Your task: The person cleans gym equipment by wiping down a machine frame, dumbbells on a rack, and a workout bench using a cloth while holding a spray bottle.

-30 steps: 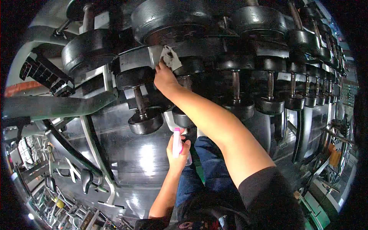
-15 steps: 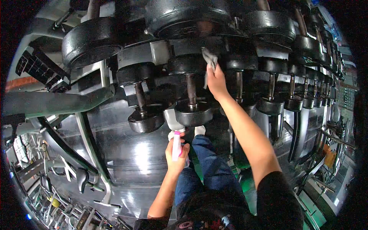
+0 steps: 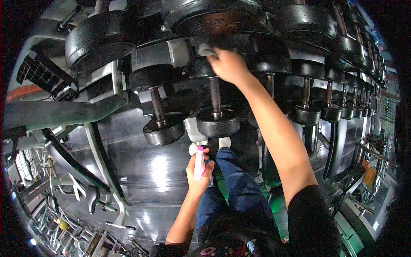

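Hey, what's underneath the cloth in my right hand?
Next to the cloth in your right hand, the black head of a dumbbell shows. Whatever lies directly underneath is covered, so I can't tell what the cloth touches.

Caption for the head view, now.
Right hand holds a grey cloth at the dumbbell rack; left hand grips a pink-and-white spray bottle.

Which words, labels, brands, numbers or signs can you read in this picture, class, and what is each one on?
No text can be read.
Print on the dark shirt: too blurred to read.
Spray bottle in the left hand: no readable label.
Dumbbells: no readable number or brand; any marks are too faint or small.
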The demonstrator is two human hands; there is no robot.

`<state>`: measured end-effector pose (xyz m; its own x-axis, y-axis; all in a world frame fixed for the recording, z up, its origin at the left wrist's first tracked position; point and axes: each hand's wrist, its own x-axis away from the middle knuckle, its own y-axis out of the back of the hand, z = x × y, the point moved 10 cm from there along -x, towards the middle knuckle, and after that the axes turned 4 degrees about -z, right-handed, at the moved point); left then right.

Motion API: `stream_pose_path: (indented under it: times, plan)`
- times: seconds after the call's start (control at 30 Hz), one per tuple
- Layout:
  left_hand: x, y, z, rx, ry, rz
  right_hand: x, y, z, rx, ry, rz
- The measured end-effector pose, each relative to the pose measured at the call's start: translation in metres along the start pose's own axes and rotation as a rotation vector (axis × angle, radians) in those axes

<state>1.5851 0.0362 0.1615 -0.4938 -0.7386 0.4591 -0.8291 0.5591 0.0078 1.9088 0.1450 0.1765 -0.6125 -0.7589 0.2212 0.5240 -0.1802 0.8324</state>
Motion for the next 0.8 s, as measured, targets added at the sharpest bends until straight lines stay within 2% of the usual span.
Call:
stream_pose_path:
  times: [0.03,0.1,0.13,0.17,0.23,0.3,0.33,0.37,0.43,0.5,0.57,0.7,0.8]
  plan:
    - [-0.001,-0.001,-0.002,-0.002,0.001,0.000,0.005,-0.004,0.021,0.083,0.052,0.102]
    - [-0.005,-0.003,-0.008,-0.004,0.000,-0.003,0.013,-0.024,0.055,0.130,0.308,0.029]
    - [-0.007,-0.004,-0.012,-0.011,0.002,-0.010,0.008,-0.034,0.073,0.122,0.553,-0.128]
    - [-0.007,-0.004,-0.014,-0.020,0.006,-0.015,-0.016,-0.051,0.068,0.118,0.553,-0.126]
    - [-0.011,0.000,-0.013,-0.120,-0.063,-0.012,-0.056,-0.098,0.047,0.227,0.306,0.279]
    - [-0.013,0.003,-0.017,-0.222,-0.129,-0.010,-0.068,-0.096,0.045,0.067,0.174,0.520]
    - [-0.014,0.003,-0.015,-0.191,-0.107,-0.013,-0.067,-0.085,0.049,0.073,0.251,0.539]
    - [-0.015,0.005,-0.013,-0.160,-0.084,-0.017,-0.085,-0.097,0.034,0.257,0.239,0.524]
    - [-0.015,0.007,-0.014,-0.157,-0.125,-0.016,-0.096,-0.105,0.009,0.253,0.117,0.631]
    - [-0.013,0.008,-0.015,-0.150,-0.167,-0.013,-0.118,-0.124,-0.024,0.240,0.115,0.629]
    - [-0.008,0.011,-0.005,-0.117,-0.087,-0.014,-0.131,-0.115,-0.051,0.184,-0.001,0.526]
    - [-0.001,0.019,0.013,-0.064,-0.018,-0.012,-0.125,-0.066,-0.099,-0.067,-0.307,0.103]
    - [0.000,0.024,0.016,-0.120,-0.060,0.010,-0.085,-0.041,-0.098,-0.155,-0.380,-0.150]
